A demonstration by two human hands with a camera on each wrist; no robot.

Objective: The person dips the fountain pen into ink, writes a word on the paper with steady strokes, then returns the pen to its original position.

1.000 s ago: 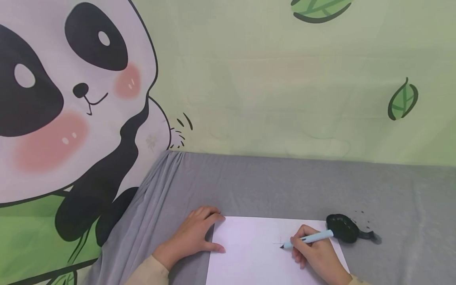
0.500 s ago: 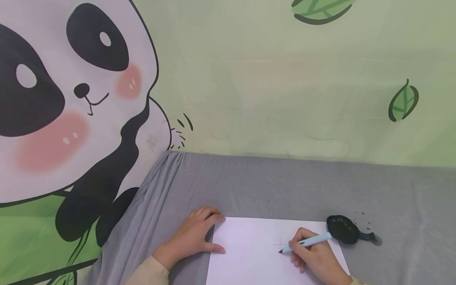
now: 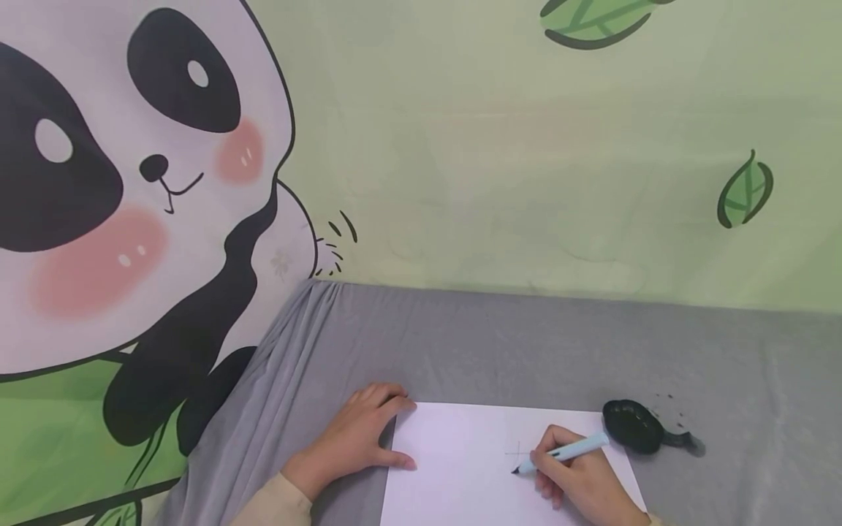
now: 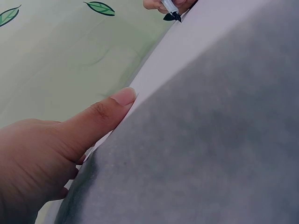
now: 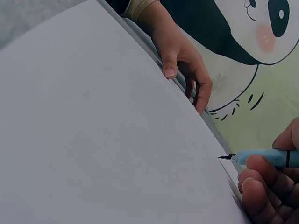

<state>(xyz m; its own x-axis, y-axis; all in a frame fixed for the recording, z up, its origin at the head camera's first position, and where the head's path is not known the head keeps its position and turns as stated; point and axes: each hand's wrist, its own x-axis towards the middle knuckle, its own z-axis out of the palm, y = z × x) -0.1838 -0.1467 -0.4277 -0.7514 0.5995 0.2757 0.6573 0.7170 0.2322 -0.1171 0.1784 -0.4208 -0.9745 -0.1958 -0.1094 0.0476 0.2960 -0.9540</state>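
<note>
A white sheet of paper lies on the grey cloth. My left hand rests at the sheet's left edge, thumb and fingers spread apart, with the thumb tip on the paper. In my right hand, a light blue fountain pen is pinched between thumb and fingers. Its dark nib points left, close over the paper, just below a small thin-lined cross. From the left wrist view, the left thumb lies along the paper's edge.
A glossy black oval thing with a short tail lies by the sheet's upper right corner, small dark specks beside it. Behind the grey cloth stands a pale green backdrop printed with a panda and leaves.
My right hand and the pen have moved slightly down and left, so the nib sits farther below the cross. My left hand has kept its place on the paper's edge.
</note>
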